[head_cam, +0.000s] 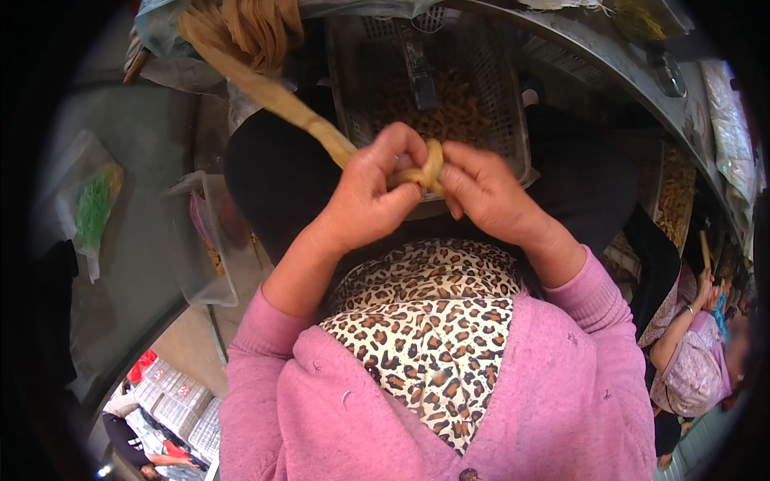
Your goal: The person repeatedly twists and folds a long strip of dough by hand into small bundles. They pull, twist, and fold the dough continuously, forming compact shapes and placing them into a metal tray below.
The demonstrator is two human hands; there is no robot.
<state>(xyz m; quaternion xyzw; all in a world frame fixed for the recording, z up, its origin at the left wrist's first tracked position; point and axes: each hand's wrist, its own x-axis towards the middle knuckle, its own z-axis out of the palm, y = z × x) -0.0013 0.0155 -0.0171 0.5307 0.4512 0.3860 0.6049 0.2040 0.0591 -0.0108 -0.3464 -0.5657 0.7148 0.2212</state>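
Note:
A tan strip (289, 111), which looks like tofu skin, runs from a draped bundle of similar strips (246, 33) down to my left hand (373, 189). Its end is bent into a loop (434, 162) between my two hands. My left thumb and fingers pinch one side of this loop. On its other side, the fingertips of my right hand (490, 189) grip the strip. Just beyond my hands, between my knees, is a plastic crate (522, 141) with perforated walls. Many small tan pieces (454, 114) lie inside it, beneath a dark, worn bar (419, 75).
A clear plastic bin (225, 291) stands by my left knee. Further left, a clear bag with green strands (93, 210) lies on a grey surface. A metal table edge (592, 45) curves past the upper right. Another person (692, 376) works at right; stacked crates (174, 397) are lower left.

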